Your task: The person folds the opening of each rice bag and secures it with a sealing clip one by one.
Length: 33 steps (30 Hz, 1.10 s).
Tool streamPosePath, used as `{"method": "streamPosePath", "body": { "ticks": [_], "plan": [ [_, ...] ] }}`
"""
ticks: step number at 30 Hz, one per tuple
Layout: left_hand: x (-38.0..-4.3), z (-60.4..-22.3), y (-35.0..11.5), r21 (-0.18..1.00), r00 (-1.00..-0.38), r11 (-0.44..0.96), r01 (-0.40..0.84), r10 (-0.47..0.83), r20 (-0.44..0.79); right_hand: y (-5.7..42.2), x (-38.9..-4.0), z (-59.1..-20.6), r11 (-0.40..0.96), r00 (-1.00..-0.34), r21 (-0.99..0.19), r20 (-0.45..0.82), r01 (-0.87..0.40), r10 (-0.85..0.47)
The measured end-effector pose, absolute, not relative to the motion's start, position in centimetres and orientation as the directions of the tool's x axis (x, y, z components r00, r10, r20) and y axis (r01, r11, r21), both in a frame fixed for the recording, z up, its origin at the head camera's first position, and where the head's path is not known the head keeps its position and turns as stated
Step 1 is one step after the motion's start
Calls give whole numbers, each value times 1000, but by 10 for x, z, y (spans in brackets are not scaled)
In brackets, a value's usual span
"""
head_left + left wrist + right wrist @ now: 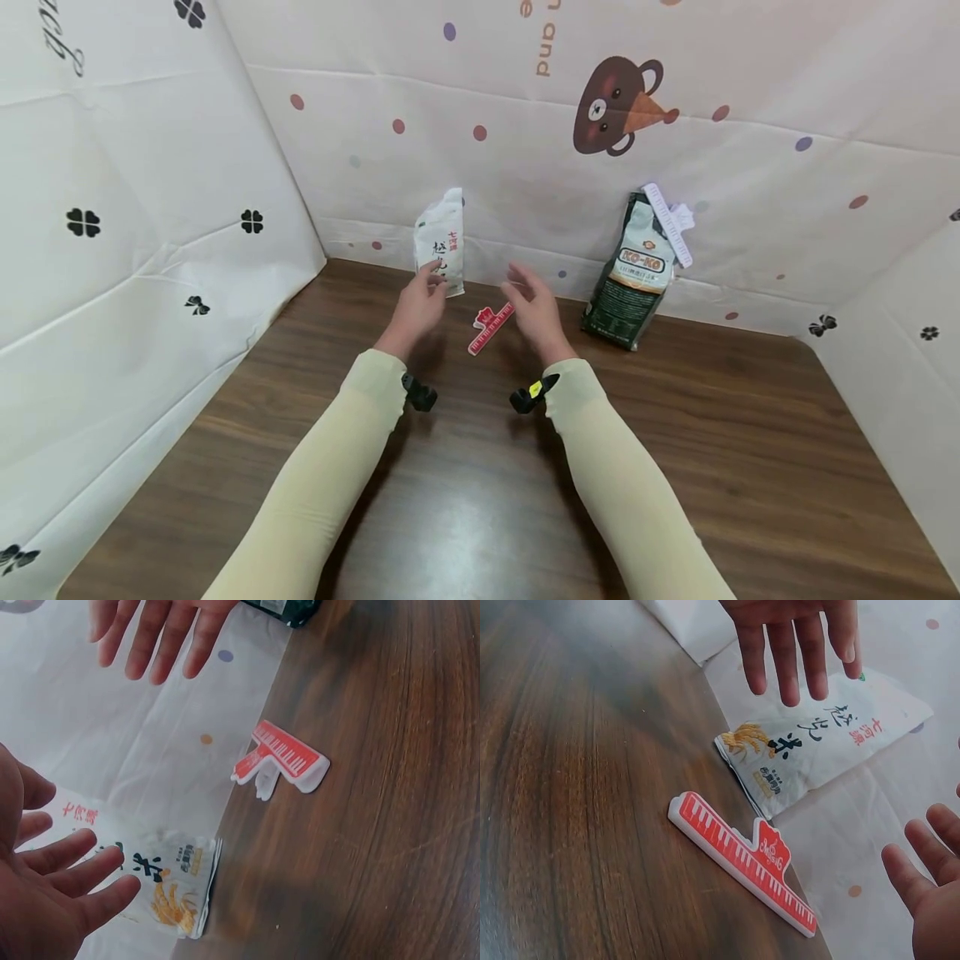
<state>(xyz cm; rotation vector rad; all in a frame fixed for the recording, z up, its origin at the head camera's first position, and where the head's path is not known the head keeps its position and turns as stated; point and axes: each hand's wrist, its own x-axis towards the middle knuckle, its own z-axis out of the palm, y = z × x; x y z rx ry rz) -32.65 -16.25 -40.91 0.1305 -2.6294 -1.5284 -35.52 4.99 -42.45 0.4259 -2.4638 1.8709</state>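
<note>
My left hand [417, 310] hovers in front of a white rice bag [448, 233], its fingers spread and holding nothing. The bag leans upright against the back wall and its top tapers to one side. My right hand [537, 315] is raised to the right of it, fingers loosely extended with nothing in them. Between the hands, a red and white bag clip [742, 859] with a piano-key pattern lies on the table. The left wrist view shows the same clip [289, 756] from its end, beside the lower edge of the rice bag [176, 889].
A dark green KO-KO bag [630, 279] leans on the back wall at the right, with a pale purple clip [667, 225] across its top. Printed white sheeting [337, 142] encloses the brown wooden table [735, 433] at the back and both sides.
</note>
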Motion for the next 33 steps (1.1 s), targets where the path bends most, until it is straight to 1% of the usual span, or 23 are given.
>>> {"method": "streamPosePath", "body": {
  "ticks": [6, 13, 17, 24, 33],
  "plan": [
    [-329, -413, -168, 885, -990, 461, -65, -144, 3, 46, -359, -427, 244, -965, -947, 157, -207, -212],
    [-330, -415, -174, 892, -985, 449, -58, -170, 22, 41, -364, -427, 253, -962, -942, 166, -220, -218],
    [-331, -416, -177, 896, -983, 436, -85, -186, -3, 38, -367, -426, 253, -960, -940, 173, -228, -221],
    [-336, -421, -184, 899, -981, 423, -111, -192, -31, 31, -371, -429, 264, -964, -942, 150, -207, -218],
    [-341, -422, -189, 905, -977, 413, -104, -215, -15, 19, -379, -430, 226, -951, -941, 198, -252, -237]
  ]
}}
